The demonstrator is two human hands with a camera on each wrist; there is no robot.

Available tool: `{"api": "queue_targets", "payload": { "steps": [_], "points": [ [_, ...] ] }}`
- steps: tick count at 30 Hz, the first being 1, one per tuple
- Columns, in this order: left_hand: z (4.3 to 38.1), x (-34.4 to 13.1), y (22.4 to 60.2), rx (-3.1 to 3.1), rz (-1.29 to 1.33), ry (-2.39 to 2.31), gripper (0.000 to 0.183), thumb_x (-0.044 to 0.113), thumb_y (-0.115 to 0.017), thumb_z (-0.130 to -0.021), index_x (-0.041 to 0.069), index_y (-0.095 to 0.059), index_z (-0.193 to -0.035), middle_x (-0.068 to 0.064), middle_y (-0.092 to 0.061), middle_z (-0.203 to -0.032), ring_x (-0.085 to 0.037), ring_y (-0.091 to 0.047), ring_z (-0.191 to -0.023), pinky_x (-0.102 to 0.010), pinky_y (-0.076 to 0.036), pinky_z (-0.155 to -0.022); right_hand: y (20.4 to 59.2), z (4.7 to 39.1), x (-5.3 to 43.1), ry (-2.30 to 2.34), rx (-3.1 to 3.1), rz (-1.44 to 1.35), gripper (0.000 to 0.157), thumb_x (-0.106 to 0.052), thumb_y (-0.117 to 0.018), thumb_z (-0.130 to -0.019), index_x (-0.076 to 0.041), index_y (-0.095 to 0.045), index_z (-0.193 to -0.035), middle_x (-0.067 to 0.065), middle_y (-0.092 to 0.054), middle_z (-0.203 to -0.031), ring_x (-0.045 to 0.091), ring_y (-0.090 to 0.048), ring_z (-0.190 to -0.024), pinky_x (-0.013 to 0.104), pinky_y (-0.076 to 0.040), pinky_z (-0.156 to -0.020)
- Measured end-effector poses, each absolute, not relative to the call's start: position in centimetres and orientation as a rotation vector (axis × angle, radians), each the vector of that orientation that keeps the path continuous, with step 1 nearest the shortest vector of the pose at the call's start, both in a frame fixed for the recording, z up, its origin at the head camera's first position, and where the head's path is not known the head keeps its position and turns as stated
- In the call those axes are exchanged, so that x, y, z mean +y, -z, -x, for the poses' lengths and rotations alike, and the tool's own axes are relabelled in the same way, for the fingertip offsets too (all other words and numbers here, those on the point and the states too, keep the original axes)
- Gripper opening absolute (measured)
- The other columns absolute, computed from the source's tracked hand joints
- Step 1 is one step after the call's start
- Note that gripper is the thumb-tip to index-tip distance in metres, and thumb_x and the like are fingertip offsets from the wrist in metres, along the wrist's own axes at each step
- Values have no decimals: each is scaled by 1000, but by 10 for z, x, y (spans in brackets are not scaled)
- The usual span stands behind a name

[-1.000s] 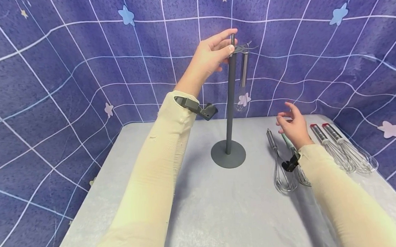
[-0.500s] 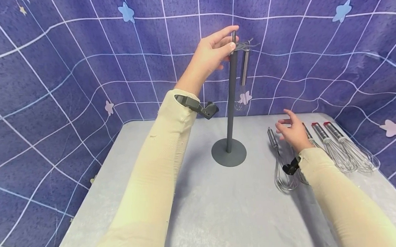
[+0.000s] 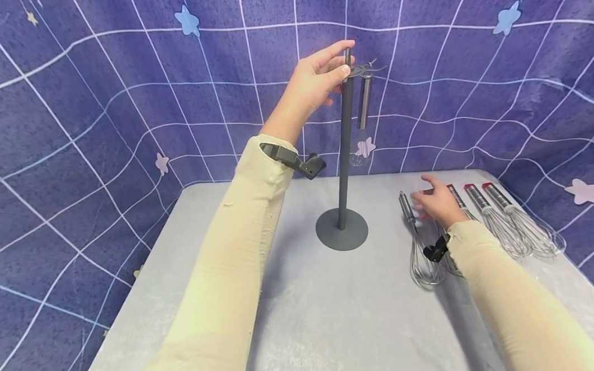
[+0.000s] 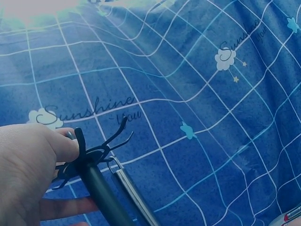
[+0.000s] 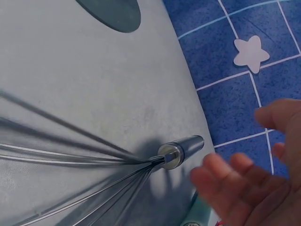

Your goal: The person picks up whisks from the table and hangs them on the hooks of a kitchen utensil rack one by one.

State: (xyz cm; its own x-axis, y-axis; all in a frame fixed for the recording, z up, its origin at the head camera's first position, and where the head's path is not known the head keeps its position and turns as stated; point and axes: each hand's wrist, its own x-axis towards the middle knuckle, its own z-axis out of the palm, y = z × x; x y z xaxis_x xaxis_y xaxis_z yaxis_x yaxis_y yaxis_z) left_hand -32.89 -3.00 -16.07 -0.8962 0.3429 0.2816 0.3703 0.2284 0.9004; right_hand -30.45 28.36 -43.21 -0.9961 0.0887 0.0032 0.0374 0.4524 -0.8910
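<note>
My left hand (image 3: 317, 81) grips the top of a dark grey upright stand (image 3: 344, 155), thumb and fingers around the hooked ring (image 4: 96, 156). From one hook hangs a whisk (image 3: 365, 103) with a steel handle. My right hand (image 3: 436, 203) hovers over the table with fingers spread and nothing held. Nearest to it lies a steel whisk (image 3: 407, 209), its handle just left of the fingertips in the head view. The right wrist view shows that same handle (image 5: 188, 147) apart from the fingers. A green handle (image 5: 197, 211) appears partly below them; the hand hides most of it from above.
Several red-ended whisks (image 3: 501, 200) lie side by side at the table's right. The stand's round base (image 3: 342, 236) rests on the grey table (image 3: 334, 318). A blue gridded cloth (image 3: 222, 100) with stars surrounds the back and sides.
My right hand has come down closer to the table and the whisk handles, uncovering another red-ended handle behind it. My left hand stays on the stand's top.
</note>
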Motion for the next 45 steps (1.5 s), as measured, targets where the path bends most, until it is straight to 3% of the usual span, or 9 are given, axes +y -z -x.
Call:
{"api": "queue_targets", "payload": {
  "steps": [4,9,22,30,33,38,45],
  "points": [
    [328,-31,160,-2447,713,1810,47,21,-61,-103,39,-54,-145,18,-63,-134,-18,-68,-104,-32,-47,-77,430,303,283,-1688,-2707,151,80,-16,-59,-101,-6,-9,-162,40,-40,-143,46,-63,-108,50,-59,-81],
    [327,-32,160,-2436,725,1826,47,20,-62,-103,37,-54,-146,15,-63,-136,-19,-67,-101,-31,-46,-74,430,303,284,-1686,-2793,176,80,-17,-58,-101,-5,-8,-162,41,-38,-144,47,-62,-110,49,-58,-84],
    [330,-31,159,-2415,755,1844,47,18,-62,-102,36,-55,-145,13,-64,-136,-19,-66,-96,-29,-45,-67,433,303,283,-1706,-2886,277,81,-13,-60,-100,-5,-8,-161,36,-46,-134,26,-67,-80,48,-60,-76],
    [331,-32,160,-2430,740,1842,47,20,-63,-102,38,-55,-145,15,-64,-135,-19,-66,-100,-31,-46,-71,432,300,280,-1760,-2904,292,84,-9,-61,-97,-6,-7,-162,33,-40,-147,17,-63,-69,50,-60,-76],
    [331,-33,159,-2438,734,1840,47,20,-62,-102,39,-55,-145,16,-64,-135,-20,-67,-101,-31,-47,-72,432,300,281,-1742,-2920,283,86,-7,-63,-95,-7,-9,-162,32,-49,-138,17,-64,-69,51,-60,-75],
    [332,-33,159,-2442,737,1830,47,20,-62,-103,39,-54,-145,16,-63,-135,-20,-67,-103,-32,-48,-73,434,301,282,-1708,-2965,267,87,-3,-66,-93,-8,-11,-162,21,-57,-107,19,-63,-72,49,-60,-73],
    [332,-33,159,-2447,738,1832,47,21,-62,-102,40,-54,-145,16,-63,-135,-19,-66,-102,-32,-48,-74,438,301,284,-1747,-3010,270,92,0,-67,-92,-6,-8,-162,21,-55,-107,22,-62,-77,50,-59,-77]
  ]
}}
